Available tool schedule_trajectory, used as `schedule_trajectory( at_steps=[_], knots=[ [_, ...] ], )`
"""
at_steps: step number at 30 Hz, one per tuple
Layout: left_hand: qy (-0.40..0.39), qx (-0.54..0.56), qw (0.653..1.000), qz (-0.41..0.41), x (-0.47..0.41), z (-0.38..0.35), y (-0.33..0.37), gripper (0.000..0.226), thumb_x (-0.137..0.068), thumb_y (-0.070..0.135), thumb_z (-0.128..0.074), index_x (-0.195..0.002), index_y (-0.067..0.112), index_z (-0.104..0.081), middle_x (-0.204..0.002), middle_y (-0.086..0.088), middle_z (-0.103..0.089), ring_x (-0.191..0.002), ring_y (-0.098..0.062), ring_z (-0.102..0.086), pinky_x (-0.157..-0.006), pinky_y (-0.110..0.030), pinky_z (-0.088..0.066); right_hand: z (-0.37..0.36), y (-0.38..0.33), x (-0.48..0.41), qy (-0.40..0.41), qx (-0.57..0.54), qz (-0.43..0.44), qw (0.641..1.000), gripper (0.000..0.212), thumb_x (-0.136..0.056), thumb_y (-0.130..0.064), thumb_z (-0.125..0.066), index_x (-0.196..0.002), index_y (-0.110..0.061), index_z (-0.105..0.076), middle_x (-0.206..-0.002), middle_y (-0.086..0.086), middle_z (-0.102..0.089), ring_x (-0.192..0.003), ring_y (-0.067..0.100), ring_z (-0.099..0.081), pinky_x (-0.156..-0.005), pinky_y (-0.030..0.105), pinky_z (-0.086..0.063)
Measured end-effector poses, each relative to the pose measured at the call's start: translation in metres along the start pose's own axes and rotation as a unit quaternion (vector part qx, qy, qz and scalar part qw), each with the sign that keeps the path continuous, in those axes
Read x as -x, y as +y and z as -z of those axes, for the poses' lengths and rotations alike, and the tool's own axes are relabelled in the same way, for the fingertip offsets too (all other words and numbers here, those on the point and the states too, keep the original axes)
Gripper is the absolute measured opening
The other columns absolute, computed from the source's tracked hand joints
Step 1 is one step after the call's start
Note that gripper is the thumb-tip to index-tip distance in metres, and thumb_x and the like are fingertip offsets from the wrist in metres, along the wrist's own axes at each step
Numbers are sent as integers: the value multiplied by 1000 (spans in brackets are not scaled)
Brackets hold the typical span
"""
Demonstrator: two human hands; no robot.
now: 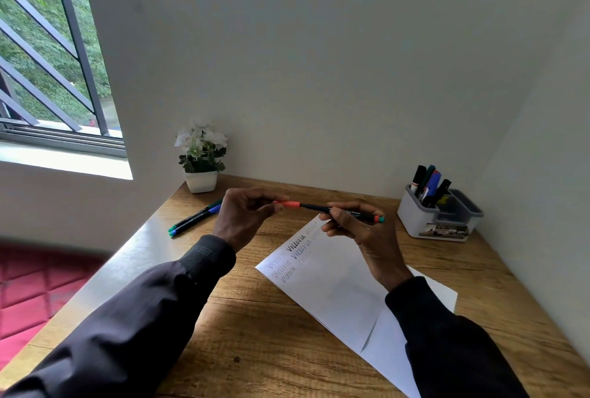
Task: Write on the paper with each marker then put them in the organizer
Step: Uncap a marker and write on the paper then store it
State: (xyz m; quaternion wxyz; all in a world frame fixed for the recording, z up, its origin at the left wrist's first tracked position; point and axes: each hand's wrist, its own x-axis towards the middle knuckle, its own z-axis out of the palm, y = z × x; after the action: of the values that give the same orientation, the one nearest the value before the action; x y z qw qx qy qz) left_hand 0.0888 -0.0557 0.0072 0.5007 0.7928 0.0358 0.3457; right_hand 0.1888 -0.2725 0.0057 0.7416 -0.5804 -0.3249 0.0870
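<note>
Mid-frame, left hand (242, 215) fingers pinch the orange cap (289, 204) of a slim black marker (314, 207); right hand (360, 231) fingers grip its barrel

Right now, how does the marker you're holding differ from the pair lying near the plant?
The held marker has a red cap; the lying pair have green and blue caps. The held marker is raised off the desk, left hand pinching its cap, right hand gripping its barrel; the pair rests untouched on it. All have slim black barrels.
</note>
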Motion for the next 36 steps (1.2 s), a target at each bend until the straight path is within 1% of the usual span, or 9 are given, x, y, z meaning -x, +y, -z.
schedule_trajectory(
  at_steps=[7,12,16,20,23,26,29,34,36],
  knots=[
    [-34,-24,999,-19,-1,-8,5,21,-81,3,-76,-101,10,-77,-94,10,-75,-87,-3,-72,-74,-15,-56,-1,1,0,-13,30,10,999,14,-92,-2,-73,-104,4,-72,-91,22,-78,-77,38,-76,-70,36,-63],
    [-56,-9,998,-28,-1,-17,12,21,-81,2,-75,-101,11,-76,-93,12,-74,-89,-3,-72,-75,-14,-55,2,2,-2,-5,40,7,999,11,-88,-3,-76,-95,5,-74,-85,23,-76,-70,34,-73,-65,37,-61],
    [-50,22,999,-5,-1,-16,12,22,-81,2,-76,-100,12,-76,-92,11,-76,-89,-7,-73,-76,-18,-57,10,-2,-6,-20,9,-21,1000,19,-86,-12,-77,-98,3,-77,-87,25,-75,-74,34,-72,-70,38,-60],
    [-37,22,999,-4,-3,-17,12,19,-81,2,-75,-99,8,-77,-91,7,-76,-84,-6,-72,-72,-14,-55,13,-6,-9,-32,99,2,995,9,-90,-2,-76,-98,1,-79,-85,19,-78,-71,33,-74,-68,36,-61],
    [-32,6,999,-11,-3,-19,13,18,-81,2,-75,-97,9,-77,-90,5,-75,-83,-6,-71,-71,-13,-55,11,-3,-9,-24,149,20,988,6,-89,-2,-77,-94,-3,-80,-81,12,-79,-66,29,-74,-64,34,-59],
    [-18,6,1000,-11,-4,-26,17,17,-80,0,-75,-94,9,-77,-87,4,-74,-80,-6,-71,-68,-12,-54,12,-1,-10,-3,171,30,985,5,-88,-3,-79,-93,-4,-81,-77,10,-78,-63,26,-72,-61,34,-58],
    [-9,-5,1000,-27,-3,-36,21,16,-79,-4,-75,-92,7,-77,-80,7,-71,-71,3,-67,-63,-8,-50,11,-1,-10,13,179,22,984,5,-87,-3,-80,-89,-7,-81,-74,11,-77,-59,23,-69,-57,32,-57],
    [-13,-20,999,-33,-3,-41,20,20,-83,-1,-72,-94,15,-73,-85,14,-68,-80,7,-68,-71,-7,-52,13,-7,-6,-2,226,2,974,3,-88,-9,-80,-91,-8,-80,-75,8,-78,-58,20,-71,-57,28,-57],
    [-11,16,999,-26,-7,-45,23,20,-83,0,-72,-97,13,-73,-90,11,-71,-84,3,-70,-77,-12,-56,17,-12,-8,-35,285,-11,958,13,-90,-11,-80,-100,-4,-78,-79,5,-79,-59,12,-73,-56,21,-55]
  ],
)
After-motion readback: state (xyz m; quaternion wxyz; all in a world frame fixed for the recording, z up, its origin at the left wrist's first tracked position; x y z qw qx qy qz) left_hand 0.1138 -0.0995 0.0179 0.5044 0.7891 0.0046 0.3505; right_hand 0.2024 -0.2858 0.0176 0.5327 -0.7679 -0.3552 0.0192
